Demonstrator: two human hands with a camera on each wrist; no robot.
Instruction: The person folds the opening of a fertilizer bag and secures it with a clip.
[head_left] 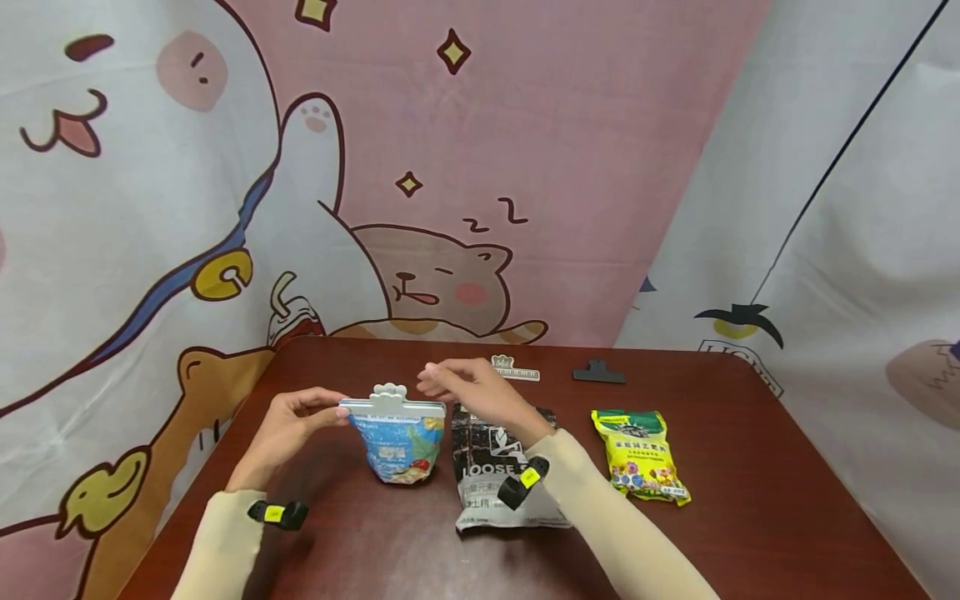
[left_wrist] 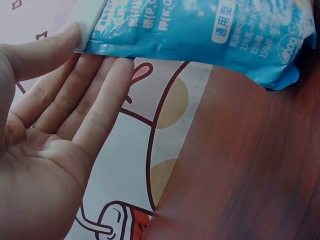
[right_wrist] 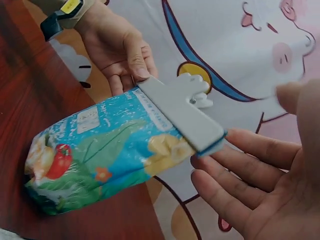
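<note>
Currently blue bag (head_left: 399,452) between left hand (head_left: 291,425), pinching its clip (head_left: 391,406), and right hand (head_left: 483,392), spread.

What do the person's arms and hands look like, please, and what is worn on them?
The person wears long, plain cream sleeves. Near each cuff sits a small black device with a bright yellow label, whose mark is too small to read. The left hand and the right hand are ungloved.

Blue bag (head_left: 397,447), pale clip (head_left: 392,405) — yellow-green packet (head_left: 641,458), flower-printed
</note>
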